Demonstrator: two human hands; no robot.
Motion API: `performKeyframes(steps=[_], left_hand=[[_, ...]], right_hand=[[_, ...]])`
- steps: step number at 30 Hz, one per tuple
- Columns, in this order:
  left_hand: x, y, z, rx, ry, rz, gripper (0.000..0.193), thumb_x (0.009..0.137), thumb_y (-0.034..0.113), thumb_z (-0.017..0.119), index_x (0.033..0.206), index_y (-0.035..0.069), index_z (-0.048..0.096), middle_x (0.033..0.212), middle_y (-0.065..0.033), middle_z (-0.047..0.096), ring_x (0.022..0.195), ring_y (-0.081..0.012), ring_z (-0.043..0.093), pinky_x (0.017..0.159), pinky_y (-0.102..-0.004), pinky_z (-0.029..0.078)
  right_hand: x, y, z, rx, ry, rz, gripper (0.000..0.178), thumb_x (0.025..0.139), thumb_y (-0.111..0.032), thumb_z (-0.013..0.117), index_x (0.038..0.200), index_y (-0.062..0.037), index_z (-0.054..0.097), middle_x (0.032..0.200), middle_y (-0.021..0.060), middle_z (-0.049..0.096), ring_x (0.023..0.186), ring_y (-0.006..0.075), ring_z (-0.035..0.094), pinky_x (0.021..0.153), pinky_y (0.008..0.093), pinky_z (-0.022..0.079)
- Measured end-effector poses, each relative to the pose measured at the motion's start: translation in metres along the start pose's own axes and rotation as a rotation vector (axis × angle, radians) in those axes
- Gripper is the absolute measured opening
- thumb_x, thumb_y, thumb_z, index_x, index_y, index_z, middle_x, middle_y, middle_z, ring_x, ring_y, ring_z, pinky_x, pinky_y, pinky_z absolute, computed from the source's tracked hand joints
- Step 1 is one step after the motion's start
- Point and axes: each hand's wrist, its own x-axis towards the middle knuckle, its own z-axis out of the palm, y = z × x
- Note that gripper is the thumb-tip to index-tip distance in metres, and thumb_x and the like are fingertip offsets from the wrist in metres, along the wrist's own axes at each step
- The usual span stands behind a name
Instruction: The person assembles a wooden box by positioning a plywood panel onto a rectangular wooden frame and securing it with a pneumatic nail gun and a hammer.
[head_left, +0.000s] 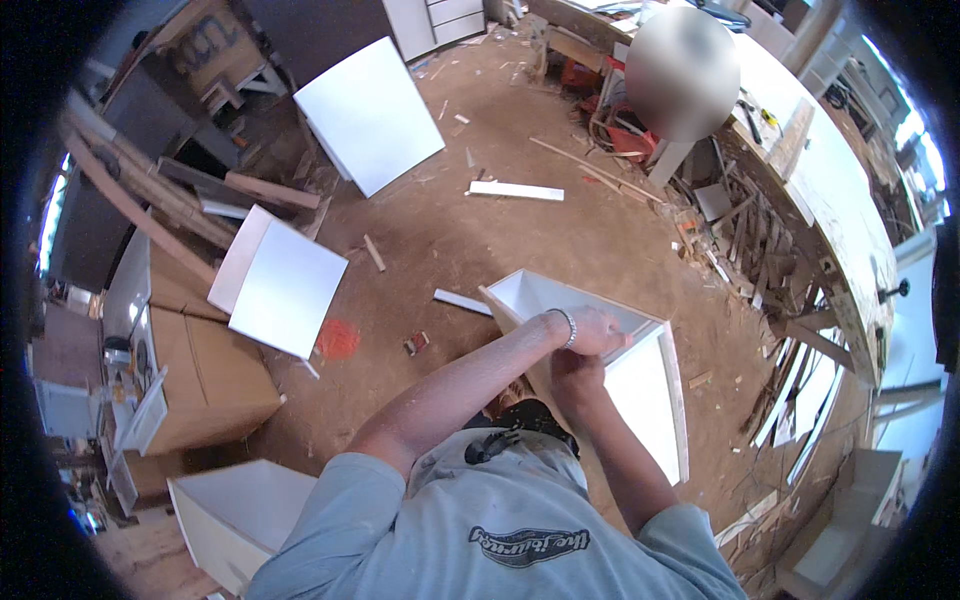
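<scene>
- Twelve o'clock is straight ahead of me, and I count the hours from my hands.
- My left hand (597,331) and my right hand (578,370) are together, the left one reaching across just past the right, at the white box.
- My fingers are partly hidden, so I cannot tell how firmly either hand grips, or whether there's something small between them.
- The white box (642,400) sits tilted right at my hands, at about one o'clock from my chest; its pale inside and thin edges show.
- A metal bracelet (571,328) circles my left wrist.
- A short white strip (461,301) lies on the floor (460,240) between nine and ten o'clock, near the box's corner.
- A longer white strip (516,190) lies farther out at eleven.
- A big white panel (375,115) stands tilted between ten and eleven, well apart from me.
- A smaller white cabinet (290,285) is between nine and ten, with a red patch (337,340) on the floor just beside it.
- A brown carton (215,370) is at nine, and another open white box (245,500) at eight.
- A long workbench (835,175) runs along two o'clock, with scrap wood (740,225) heaped beside and under it.
- An open pale box (845,515) is at four.
</scene>
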Motion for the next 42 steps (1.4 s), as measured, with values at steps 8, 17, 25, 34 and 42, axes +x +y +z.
performKeyframes(steps=[8,17,25,34,42], left_hand=[[0.068,-0.054,-0.032,0.106,-0.183,0.047,0.066,0.092,0.048,0.057,0.124,-0.009,0.055,0.123,-0.0304,0.061,0.118,-0.0407,0.058,0.103,-0.0446,0.043],[0.108,-0.201,-0.116,0.202,-0.098,-0.101,0.084,0.091,0.038,0.057,0.142,-0.019,0.022,0.127,-0.0337,0.057,0.121,-0.0408,0.057,0.104,-0.0418,0.045],[0.114,-0.273,-0.155,0.084,0.017,-0.159,0.069,0.095,0.042,0.054,0.134,-0.013,0.044,0.128,-0.0346,0.056,0.123,-0.045,0.054,0.104,-0.0441,0.044],[0.076,-0.301,-0.152,0.113,0.355,-0.324,0.061,0.098,0.052,0.046,0.116,-0.004,0.059,0.108,-0.0324,0.065,0.104,-0.0493,0.062,0.088,-0.0544,0.049],[0.103,-0.398,-0.231,0.305,0.44,-0.352,0.063,0.098,0.049,0.049,0.128,-0.006,0.05,0.112,-0.0356,0.062,0.108,-0.0499,0.06,0.093,-0.0537,0.048]], right_hand=[[0.096,-0.017,-0.001,0.341,0.19,0.006,0.046,0.087,-0.021,0.057,0.129,-0.0016,0.057,0.136,0.0216,0.054,0.131,0.0353,0.048,0.111,0.0475,0.035],[0.029,0.003,0.018,0.646,0.687,0.573,0.047,0.084,0.0,0.064,0.13,-0.0022,0.054,0.134,0.0205,0.055,0.128,0.0377,0.049,0.109,0.0432,0.039],[-0.051,0.054,0.19,0.535,0.497,1.679,0.084,0.085,-0.048,0.068,0.145,0.0015,0.035,0.138,0.0277,0.05,0.131,0.0396,0.047,0.108,0.0452,0.039],[-0.061,0.069,0.173,1.336,0.498,1.607,0.053,0.085,-0.034,0.074,0.119,0.0043,0.063,0.111,0.0153,0.069,0.099,0.0219,0.066,0.086,0.0341,0.051],[0.014,0.013,0.073,1.393,0.589,1.24,0.052,0.086,-0.035,0.075,0.118,0.0047,0.063,0.106,0.0128,0.07,0.094,0.0171,0.066,0.083,0.0323,0.051]])
